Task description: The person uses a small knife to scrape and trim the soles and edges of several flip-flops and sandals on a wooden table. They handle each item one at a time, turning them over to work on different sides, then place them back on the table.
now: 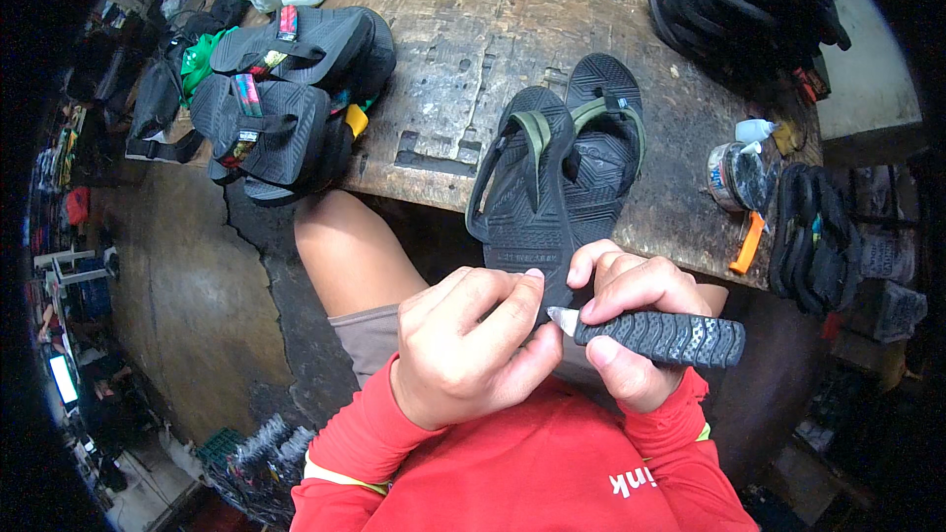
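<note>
A black flip-flop sandal with an olive-green strap tilts over the table's front edge, heel toward me. My left hand pinches its heel edge between thumb and fingers. In my right hand is a short-bladed knife with a black ribbed grip. The blade tip meets the heel rim beside my left fingertips; the exact contact is partly hidden by the fingers. A matching sandal lies just behind and to the right, partly covered by the first one.
On the worn wooden table, stacked sandals with colourful straps stand left. More black sandals are piled far right. An open tin, a white small bottle and an orange-handled tool sit near the right edge, beside further sandals.
</note>
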A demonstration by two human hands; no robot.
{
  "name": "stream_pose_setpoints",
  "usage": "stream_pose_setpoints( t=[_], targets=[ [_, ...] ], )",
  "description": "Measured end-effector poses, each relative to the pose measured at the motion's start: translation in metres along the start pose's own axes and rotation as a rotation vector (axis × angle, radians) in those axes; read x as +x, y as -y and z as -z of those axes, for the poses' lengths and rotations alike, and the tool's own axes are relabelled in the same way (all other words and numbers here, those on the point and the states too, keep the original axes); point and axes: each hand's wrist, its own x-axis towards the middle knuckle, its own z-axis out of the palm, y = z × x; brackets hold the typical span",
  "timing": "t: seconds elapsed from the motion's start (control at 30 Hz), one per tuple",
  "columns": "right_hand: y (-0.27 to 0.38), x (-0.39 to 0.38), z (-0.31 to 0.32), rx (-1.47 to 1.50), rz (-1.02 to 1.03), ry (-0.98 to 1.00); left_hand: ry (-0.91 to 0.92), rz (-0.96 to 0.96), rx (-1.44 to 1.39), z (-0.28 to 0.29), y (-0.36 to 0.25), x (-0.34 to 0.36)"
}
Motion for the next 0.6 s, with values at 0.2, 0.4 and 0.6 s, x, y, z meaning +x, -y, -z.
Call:
stream_pose_setpoints(
  t=[0.2,0.4,0.6],
  targets=[
    [-0.001,0.001,0.002,-0.033,0.018,0.015,0.031,0.011,0.007,0.002,0.0,0.0],
    [0.008,0.005,0.0,0.062,-0.036,-0.15,0.062,-0.048,0.061,0.003,-0.001,0.001],
    [0.049,0.015,0.02,-0.076,0.082,0.122,0.102,-0.113,0.15,0.007,-0.003,0.001]
  ],
)
